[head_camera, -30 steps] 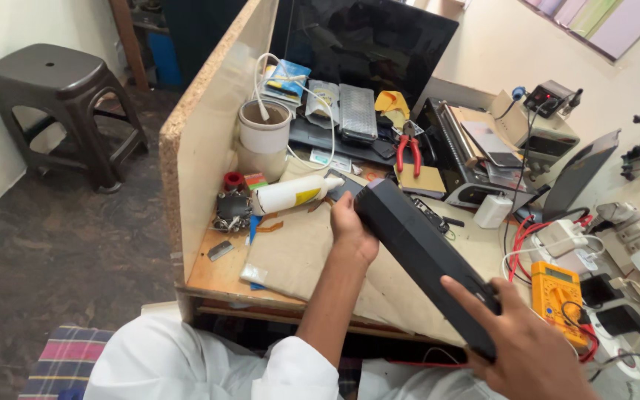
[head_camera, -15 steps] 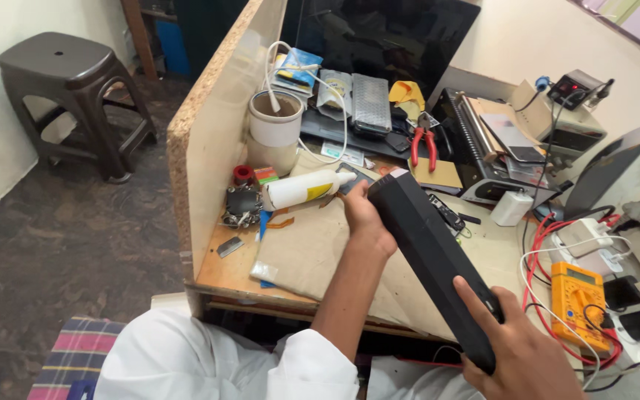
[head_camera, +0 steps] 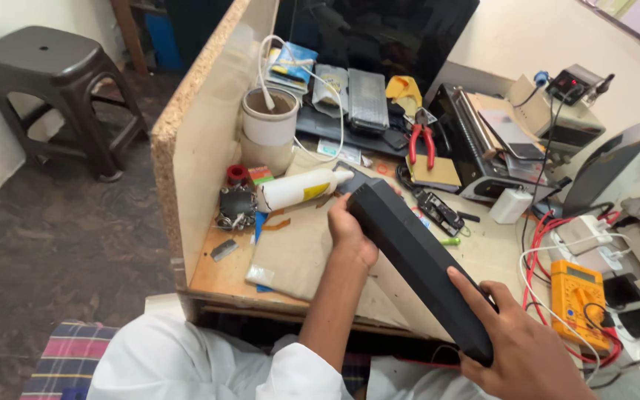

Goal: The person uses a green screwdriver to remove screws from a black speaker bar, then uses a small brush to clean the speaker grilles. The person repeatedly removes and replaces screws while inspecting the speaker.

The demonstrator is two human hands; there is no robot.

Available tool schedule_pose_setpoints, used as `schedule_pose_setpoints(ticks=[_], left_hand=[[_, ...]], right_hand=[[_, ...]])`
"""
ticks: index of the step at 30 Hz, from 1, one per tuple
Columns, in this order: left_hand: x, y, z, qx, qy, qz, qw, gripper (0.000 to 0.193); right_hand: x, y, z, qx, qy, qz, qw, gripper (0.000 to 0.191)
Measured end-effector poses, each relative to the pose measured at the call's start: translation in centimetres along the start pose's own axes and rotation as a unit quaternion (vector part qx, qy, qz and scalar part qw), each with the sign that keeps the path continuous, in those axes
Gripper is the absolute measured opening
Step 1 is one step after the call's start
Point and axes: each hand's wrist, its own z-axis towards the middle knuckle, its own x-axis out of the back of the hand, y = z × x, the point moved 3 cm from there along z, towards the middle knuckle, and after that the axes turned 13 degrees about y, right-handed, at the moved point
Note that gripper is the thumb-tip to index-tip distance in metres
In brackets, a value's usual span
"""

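Note:
I hold a long black bar-shaped device (head_camera: pixel 416 255) slanted above the workbench (head_camera: pixel 220 270). My left hand (head_camera: pixel 351 228) grips its far upper end. My right hand (head_camera: pixel 512 337) clasps its near lower end, thumb on top. Just beyond the far end lies a white squeeze bottle (head_camera: pixel 298 189) on its side. A brown paper sheet (head_camera: pixel 301 255) is under my left forearm.
A white cup (head_camera: pixel 268 130) with a cable stands at the back left beside a chipboard side panel (head_camera: pixel 201 126). Red pliers (head_camera: pixel 424 141), a yellow multimeter (head_camera: pixel 579 296), red wires and chargers sit to the right. A dark plastic stool (head_camera: pixel 53 81) stands on the floor at left.
Both hands keep their grip on the black device; it has stayed at the same slant. The view has shifted slightly closer.

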Motion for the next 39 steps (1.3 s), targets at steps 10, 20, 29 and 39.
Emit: schedule_pose_setpoints(ticks=[10, 20, 29, 39], left_hand=[[0.2, 1.8, 1.2, 0.007, 0.063, -0.005, 0.998, 0.055], [-0.2, 2.3, -1.8, 0.004, 0.087, 0.025, 0.996, 0.048], [-2.9, -0.7, 5.2, -0.118, 0.041, 0.344, 0.931, 0.071], [-5.8, 0.4, 2.5, -0.185, -0.110, 0.506, 0.835, 0.068]], right_hand=[[-10.6, 6.8, 4.6, 0.038, 0.092, 0.033, 0.994, 0.097], [-16.3, 15.2, 5.1, 0.135, 0.011, 0.496, 0.858, 0.105], [-13.0, 20.7, 1.1, 0.042, 0.108, 0.585, 0.803, 0.134], [-17.1, 25.5, -3.1, 0.030, 0.070, 0.529, 0.845, 0.127]])
